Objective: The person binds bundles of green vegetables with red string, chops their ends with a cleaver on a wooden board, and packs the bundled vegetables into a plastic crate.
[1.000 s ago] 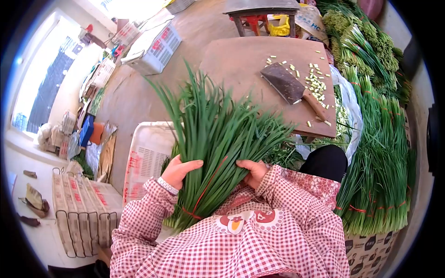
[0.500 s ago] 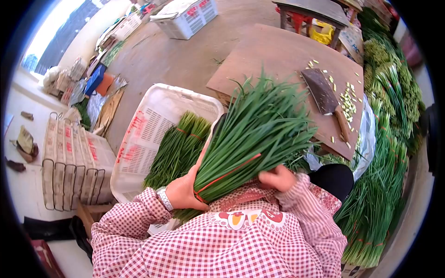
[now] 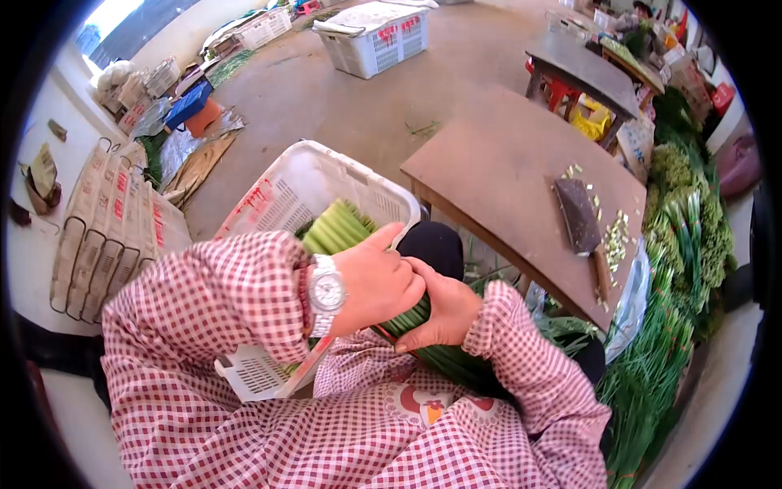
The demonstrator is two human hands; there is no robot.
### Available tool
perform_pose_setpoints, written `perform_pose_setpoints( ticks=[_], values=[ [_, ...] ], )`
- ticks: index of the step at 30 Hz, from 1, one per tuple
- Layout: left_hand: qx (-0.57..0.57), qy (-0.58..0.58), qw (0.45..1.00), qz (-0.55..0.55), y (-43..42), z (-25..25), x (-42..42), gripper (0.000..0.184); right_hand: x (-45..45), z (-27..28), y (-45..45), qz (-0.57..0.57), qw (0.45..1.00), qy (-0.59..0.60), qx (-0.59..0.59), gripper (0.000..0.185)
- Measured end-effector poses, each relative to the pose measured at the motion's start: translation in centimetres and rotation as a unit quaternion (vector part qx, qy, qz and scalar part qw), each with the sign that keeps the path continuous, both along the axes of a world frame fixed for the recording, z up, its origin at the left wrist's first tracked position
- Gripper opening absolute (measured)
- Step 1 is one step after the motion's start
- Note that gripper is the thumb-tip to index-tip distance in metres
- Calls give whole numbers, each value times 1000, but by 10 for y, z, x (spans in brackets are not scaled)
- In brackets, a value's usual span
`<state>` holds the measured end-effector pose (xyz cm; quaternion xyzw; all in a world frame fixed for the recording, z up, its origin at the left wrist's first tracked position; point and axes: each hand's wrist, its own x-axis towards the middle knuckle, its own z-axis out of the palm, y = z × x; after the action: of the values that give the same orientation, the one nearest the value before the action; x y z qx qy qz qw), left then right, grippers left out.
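Note:
A bunch of garlic chives (image 3: 338,230) slants across my lap, its pale cut ends towards the upper left and its green leaves towards the lower right. My left hand (image 3: 376,285), below a wristwatch, is closed over the stems. Against it, my right hand (image 3: 444,308) grips the same bunch lower down, thumb underneath. Both hands hide the bunch's middle, and a bit of red band shows near the right thumb. Behind the bunch stands a white plastic crate (image 3: 391,189); other chives inside are mostly covered by the bunch and my left arm.
On the brown table (image 3: 489,155) at the right lie a cleaver (image 3: 578,216) and chopped stem pieces (image 3: 621,236). Piled chives (image 3: 652,326) line the right wall. Stacked crates (image 3: 106,232) stand at left, and a covered crate (image 3: 375,45) sits farther back on the floor.
The bunch has turned: its leaves pointed up and right, and now its cut ends face the upper left. My right hand, beside it before, now grips it next to my left. The view has shifted.

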<state>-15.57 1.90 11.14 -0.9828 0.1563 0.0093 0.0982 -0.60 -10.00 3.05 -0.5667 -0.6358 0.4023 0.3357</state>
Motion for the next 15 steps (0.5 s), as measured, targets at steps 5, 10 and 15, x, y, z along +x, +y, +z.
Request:
perform_pose_setpoints(
  ticks=[5,10,15],
  values=[
    [95,-154,983,-17,-8,26,38,42,39,5,-10,-114,987,92,68,95],
    [-235,-332,913,-13,13,30,34,84,100,71,-34,-194,959,181,100,90],
    [-502,-306,809,-9,15,0,83,143,99,138,-22,-163,924,203,280,89]
  ],
)
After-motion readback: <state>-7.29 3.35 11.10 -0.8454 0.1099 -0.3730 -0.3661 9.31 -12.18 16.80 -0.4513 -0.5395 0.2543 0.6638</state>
